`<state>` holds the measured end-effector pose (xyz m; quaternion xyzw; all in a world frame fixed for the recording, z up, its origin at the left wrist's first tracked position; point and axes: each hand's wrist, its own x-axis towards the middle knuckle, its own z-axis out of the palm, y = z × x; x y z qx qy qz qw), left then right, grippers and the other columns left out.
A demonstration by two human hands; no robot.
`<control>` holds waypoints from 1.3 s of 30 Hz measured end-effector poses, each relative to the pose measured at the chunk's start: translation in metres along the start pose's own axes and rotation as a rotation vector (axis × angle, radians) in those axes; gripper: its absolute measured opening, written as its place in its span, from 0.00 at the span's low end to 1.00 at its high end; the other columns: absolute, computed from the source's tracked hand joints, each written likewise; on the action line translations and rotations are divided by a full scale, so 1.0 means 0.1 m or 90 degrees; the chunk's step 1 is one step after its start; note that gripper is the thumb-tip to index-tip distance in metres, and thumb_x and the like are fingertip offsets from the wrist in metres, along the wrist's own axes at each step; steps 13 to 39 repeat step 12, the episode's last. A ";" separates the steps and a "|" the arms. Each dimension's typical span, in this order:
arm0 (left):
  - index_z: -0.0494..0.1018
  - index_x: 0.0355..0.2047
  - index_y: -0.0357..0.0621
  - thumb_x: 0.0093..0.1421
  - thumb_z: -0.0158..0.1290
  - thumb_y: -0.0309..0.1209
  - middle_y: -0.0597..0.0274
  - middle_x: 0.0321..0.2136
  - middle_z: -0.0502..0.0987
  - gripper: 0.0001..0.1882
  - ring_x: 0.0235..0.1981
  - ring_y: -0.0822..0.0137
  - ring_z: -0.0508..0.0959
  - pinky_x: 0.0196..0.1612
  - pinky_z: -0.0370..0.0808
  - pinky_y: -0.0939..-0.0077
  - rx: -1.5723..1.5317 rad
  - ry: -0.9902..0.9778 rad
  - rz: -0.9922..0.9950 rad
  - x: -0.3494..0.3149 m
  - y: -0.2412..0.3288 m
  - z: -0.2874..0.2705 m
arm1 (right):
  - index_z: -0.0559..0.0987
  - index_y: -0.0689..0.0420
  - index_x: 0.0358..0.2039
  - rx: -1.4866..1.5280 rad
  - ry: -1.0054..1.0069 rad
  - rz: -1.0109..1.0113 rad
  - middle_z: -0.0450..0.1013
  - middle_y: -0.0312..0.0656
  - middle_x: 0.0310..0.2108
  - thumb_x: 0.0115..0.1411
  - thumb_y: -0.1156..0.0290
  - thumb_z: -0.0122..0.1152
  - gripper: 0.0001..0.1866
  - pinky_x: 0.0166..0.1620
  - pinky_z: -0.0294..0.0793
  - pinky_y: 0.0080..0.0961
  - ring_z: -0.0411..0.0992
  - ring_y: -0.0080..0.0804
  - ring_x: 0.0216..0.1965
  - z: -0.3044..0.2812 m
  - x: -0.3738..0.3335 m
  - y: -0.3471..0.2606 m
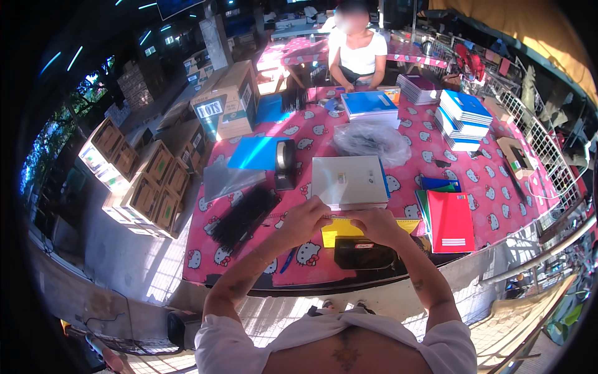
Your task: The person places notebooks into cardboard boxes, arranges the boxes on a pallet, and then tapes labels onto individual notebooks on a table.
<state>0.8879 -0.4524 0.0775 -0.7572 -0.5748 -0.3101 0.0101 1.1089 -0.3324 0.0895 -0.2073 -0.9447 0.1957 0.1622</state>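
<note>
A yellow notebook (336, 234) lies at the near middle of the table, with holes or a fine coil along its far edge. My left hand (305, 221) pinches a thin coil (277, 215) at the notebook's left corner; the coil trails off to the left. My right hand (379, 225) closes over the notebook's far edge, its fingertips near the left ones. Just beyond both hands sits a stack of notebooks with a pale grey cover (349, 181). A dark case (364, 254) covers part of the yellow notebook's near side.
Bundles of black coils (246, 215) lie left, near a tape dispenser (285, 163), blue sheets (254, 151) and a pen (288, 260). Red notebooks (450, 221) are at right. Beyond are a plastic bag (374, 142), blue notebook stacks (461, 121), a carton (227, 103) and a seated person (358, 53).
</note>
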 end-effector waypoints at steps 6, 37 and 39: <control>0.74 0.36 0.46 0.61 0.57 0.42 0.62 0.33 0.72 0.13 0.37 0.58 0.78 0.37 0.74 0.60 -0.005 -0.089 -0.064 0.01 -0.17 0.06 | 0.82 0.42 0.45 0.005 0.011 -0.001 0.80 0.43 0.33 0.61 0.64 0.60 0.12 0.38 0.77 0.45 0.79 0.46 0.36 0.02 0.07 0.00; 0.57 0.66 0.51 0.56 0.58 0.56 0.53 0.69 0.52 0.43 0.72 0.45 0.47 0.67 0.49 0.35 0.302 0.048 -0.182 -0.06 0.19 0.54 | 0.81 0.43 0.47 -0.027 0.036 0.001 0.81 0.43 0.34 0.61 0.63 0.61 0.13 0.39 0.78 0.45 0.79 0.46 0.34 0.04 0.10 0.03; 0.57 0.66 0.51 0.56 0.58 0.56 0.53 0.69 0.52 0.43 0.72 0.45 0.47 0.67 0.49 0.35 0.302 0.048 -0.182 -0.06 0.19 0.54 | 0.81 0.43 0.47 -0.027 0.036 0.001 0.81 0.43 0.34 0.61 0.63 0.61 0.13 0.39 0.78 0.45 0.79 0.46 0.34 0.04 0.10 0.03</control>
